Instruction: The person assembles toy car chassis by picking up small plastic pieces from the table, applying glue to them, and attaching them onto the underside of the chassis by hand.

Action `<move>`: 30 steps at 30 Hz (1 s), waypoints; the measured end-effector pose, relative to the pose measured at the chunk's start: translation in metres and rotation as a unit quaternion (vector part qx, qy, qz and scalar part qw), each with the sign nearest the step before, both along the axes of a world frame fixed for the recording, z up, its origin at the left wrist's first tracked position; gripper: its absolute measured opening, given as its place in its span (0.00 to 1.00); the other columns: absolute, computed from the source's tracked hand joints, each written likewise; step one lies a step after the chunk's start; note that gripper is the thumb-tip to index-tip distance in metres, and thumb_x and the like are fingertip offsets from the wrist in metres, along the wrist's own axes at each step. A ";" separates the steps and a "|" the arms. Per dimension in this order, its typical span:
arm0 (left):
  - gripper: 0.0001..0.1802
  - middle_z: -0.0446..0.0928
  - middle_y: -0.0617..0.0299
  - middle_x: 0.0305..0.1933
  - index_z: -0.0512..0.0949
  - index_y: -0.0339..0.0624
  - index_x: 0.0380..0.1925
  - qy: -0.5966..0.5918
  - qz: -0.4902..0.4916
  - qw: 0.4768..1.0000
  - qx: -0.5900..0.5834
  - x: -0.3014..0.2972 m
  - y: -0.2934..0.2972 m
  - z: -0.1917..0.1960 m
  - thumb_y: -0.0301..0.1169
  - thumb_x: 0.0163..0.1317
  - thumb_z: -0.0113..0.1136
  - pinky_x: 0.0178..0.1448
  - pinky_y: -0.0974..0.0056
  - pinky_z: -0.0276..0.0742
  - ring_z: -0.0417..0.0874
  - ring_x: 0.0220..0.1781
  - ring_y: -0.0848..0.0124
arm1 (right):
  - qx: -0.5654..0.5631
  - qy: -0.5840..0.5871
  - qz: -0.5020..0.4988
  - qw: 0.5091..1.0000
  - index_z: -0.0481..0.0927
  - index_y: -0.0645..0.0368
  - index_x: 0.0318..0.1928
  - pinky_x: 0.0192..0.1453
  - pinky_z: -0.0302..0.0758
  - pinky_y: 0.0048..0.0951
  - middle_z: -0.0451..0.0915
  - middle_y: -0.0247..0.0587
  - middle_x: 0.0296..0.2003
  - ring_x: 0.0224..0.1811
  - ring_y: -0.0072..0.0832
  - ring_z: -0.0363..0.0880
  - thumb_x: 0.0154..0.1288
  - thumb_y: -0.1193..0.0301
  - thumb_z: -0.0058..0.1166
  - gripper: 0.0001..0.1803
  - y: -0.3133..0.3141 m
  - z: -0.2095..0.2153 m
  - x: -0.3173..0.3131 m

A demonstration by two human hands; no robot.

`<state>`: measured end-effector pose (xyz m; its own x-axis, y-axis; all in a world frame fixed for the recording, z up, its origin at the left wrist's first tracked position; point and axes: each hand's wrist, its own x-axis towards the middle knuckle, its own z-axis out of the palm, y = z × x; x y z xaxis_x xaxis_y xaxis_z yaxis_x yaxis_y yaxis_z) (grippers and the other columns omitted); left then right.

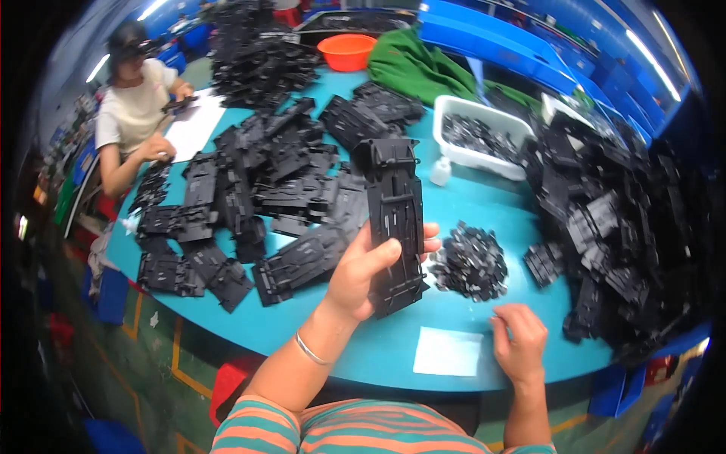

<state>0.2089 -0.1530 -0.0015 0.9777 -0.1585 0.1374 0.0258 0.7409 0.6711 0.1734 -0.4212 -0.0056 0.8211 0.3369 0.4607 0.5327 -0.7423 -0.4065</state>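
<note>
My left hand [361, 271] grips a long black molded plastic part [396, 219], held upright over the table with the thumb across its ribbed face. The fingers wrap behind it and show at its right edge. My right hand [520, 340] is at the right, its thumb and fingers drawn together in a pinch. Whatever lies between those fingertips, if anything, is too small to make out. Just above that hand lies a heap of small dark pieces [470, 261]. A white sheet of paper [448, 351] rests on the table beside the right hand.
Many similar black parts [291, 178] cover the left of the teal table [363, 359]; another big pile [597, 234] rises at the right. Behind stand a white bin [484, 168] of small pieces, a small white bottle [440, 172] and an orange basin [347, 54]. A co-worker [136, 106] sits far left.
</note>
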 end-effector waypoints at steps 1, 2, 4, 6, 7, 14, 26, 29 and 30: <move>0.25 0.73 0.46 0.56 0.63 0.36 0.59 0.032 0.036 0.998 0.029 -0.001 0.008 0.013 0.31 0.64 0.55 0.57 0.58 0.76 0.78 0.56 0.59 | -0.014 -0.009 -0.011 1.000 0.79 0.62 0.32 0.35 0.75 0.35 0.79 0.45 0.29 0.30 0.41 0.79 0.50 0.81 0.60 0.07 -0.007 0.001 0.002; 0.22 0.75 0.49 0.54 0.64 0.36 0.57 0.061 0.082 0.994 0.048 -0.001 0.017 0.024 0.29 0.65 0.53 0.53 0.58 0.78 0.79 0.53 0.60 | -0.032 -0.015 -0.026 0.999 0.79 0.63 0.31 0.34 0.74 0.35 0.78 0.46 0.28 0.29 0.41 0.78 0.50 0.82 0.58 0.06 -0.013 0.002 0.004; 0.17 0.78 0.52 0.49 0.69 0.37 0.53 0.063 0.127 0.988 0.066 0.005 0.046 0.035 0.28 0.65 0.51 0.54 0.59 0.78 0.80 0.51 0.63 | -0.042 0.000 -0.036 0.998 0.79 0.61 0.33 0.37 0.75 0.37 0.79 0.45 0.31 0.33 0.42 0.79 0.50 0.80 0.60 0.08 -0.027 0.006 0.011; 0.19 0.79 0.54 0.44 0.71 0.34 0.50 0.103 0.309 0.907 0.267 0.009 0.087 0.031 0.31 0.61 0.57 0.50 0.64 0.77 0.80 0.44 0.66 | -0.068 -0.010 -0.048 0.996 0.79 0.60 0.33 0.36 0.74 0.37 0.78 0.44 0.31 0.33 0.42 0.78 0.50 0.79 0.60 0.08 -0.038 0.014 0.015; 0.20 0.78 0.59 0.43 0.73 0.35 0.49 0.112 0.342 0.874 0.326 0.009 0.119 0.028 0.32 0.59 0.60 0.52 0.67 0.72 0.78 0.43 0.71 | -0.065 -0.014 -0.039 0.997 0.79 0.60 0.33 0.36 0.74 0.37 0.78 0.43 0.31 0.33 0.42 0.78 0.50 0.79 0.60 0.08 -0.041 0.014 0.022; 0.32 0.72 0.50 0.56 0.60 0.35 0.66 0.122 0.404 0.642 0.640 -0.027 0.267 0.041 0.35 0.64 0.56 0.60 0.64 0.68 0.74 0.55 0.66 | -0.040 -0.139 -0.054 0.988 0.78 0.59 0.40 0.40 0.75 0.38 0.77 0.42 0.37 0.38 0.42 0.77 0.52 0.74 0.62 0.13 -0.031 0.040 0.113; 0.31 0.69 0.56 0.60 0.64 0.45 0.65 -0.038 0.440 0.596 0.671 -0.036 0.176 0.047 0.25 0.58 0.55 0.60 0.60 0.69 0.71 0.60 0.65 | -0.272 -0.139 -0.186 0.934 0.75 0.58 0.28 0.33 0.74 0.40 0.80 0.45 0.21 0.27 0.40 0.83 0.50 0.72 0.58 0.06 -0.010 0.047 0.228; 0.29 0.70 0.57 0.58 0.67 0.40 0.62 -0.054 0.437 0.621 0.649 -0.050 0.163 0.053 0.24 0.58 0.55 0.58 0.62 0.71 0.72 0.58 0.67 | -0.084 -0.096 -0.176 0.976 0.77 0.61 0.33 0.38 0.76 0.44 0.81 0.48 0.27 0.34 0.45 0.82 0.55 0.68 0.58 0.09 -0.020 0.071 0.213; 0.27 0.71 0.57 0.57 0.68 0.38 0.61 -0.074 0.427 0.652 0.622 -0.049 0.161 0.051 0.24 0.59 0.55 0.57 0.64 0.72 0.73 0.57 0.68 | -0.017 -0.117 -0.149 0.982 0.78 0.60 0.37 0.36 0.76 0.39 0.81 0.47 0.27 0.32 0.44 0.81 0.55 0.67 0.59 0.12 -0.032 0.076 0.209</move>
